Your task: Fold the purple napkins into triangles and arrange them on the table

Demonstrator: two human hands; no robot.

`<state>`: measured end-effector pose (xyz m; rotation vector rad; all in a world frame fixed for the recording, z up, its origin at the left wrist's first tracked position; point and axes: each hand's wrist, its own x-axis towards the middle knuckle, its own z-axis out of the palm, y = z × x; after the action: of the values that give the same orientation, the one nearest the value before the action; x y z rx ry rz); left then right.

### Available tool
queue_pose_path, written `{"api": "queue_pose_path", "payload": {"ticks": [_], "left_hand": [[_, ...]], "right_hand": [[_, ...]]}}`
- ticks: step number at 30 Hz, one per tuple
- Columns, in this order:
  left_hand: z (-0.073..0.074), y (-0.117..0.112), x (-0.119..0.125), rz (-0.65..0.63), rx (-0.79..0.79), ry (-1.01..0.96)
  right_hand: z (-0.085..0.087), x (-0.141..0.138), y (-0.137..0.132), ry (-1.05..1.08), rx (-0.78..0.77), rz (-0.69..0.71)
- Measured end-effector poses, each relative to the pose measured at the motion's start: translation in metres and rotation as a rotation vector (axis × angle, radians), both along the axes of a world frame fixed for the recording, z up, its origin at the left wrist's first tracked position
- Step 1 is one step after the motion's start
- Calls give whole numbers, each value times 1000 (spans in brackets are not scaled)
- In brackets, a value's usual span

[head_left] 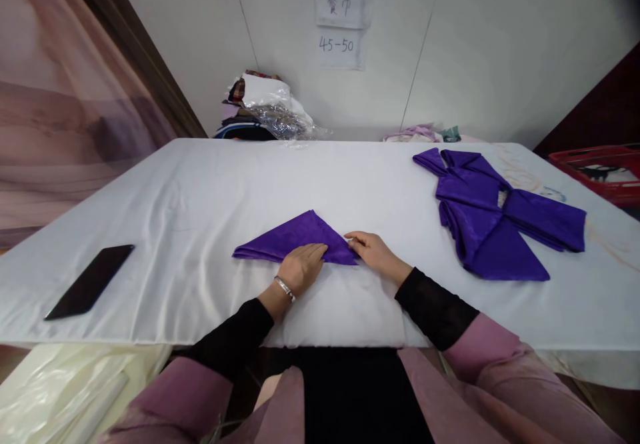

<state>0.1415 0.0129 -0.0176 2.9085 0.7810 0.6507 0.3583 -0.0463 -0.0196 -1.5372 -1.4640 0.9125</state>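
Observation:
A purple cloth napkin [295,234], folded into a triangle, lies on the white tablecloth [210,191] in front of me. My left hand [300,267] rests flat on its near edge, fingers stretched out; a bracelet sits on that wrist. My right hand [373,251] is at the napkin's right corner, fingertips pinching the cloth there.
Several folded purple napkins [493,221] lie in a heap at the right. A black phone [90,281] lies at the left near the table's front edge. Bundled cloths in plastic [267,107] sit at the back by the wall. A red basket [597,171] stands at far right.

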Motion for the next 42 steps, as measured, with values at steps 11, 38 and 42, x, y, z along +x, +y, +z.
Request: {"api": "queue_pose_path", "payload": {"ticks": [11,38,42], "left_hand": [[6,-2,-16,-60,-66,-15],[28,11,26,288,-121,-180],[-4,1,24,53,-52,38]], "right_hand": [[2,5,-1,21,-14,119],[5,15,-3,23,-31,266],[-4,17,1,32,-19,150]]}}
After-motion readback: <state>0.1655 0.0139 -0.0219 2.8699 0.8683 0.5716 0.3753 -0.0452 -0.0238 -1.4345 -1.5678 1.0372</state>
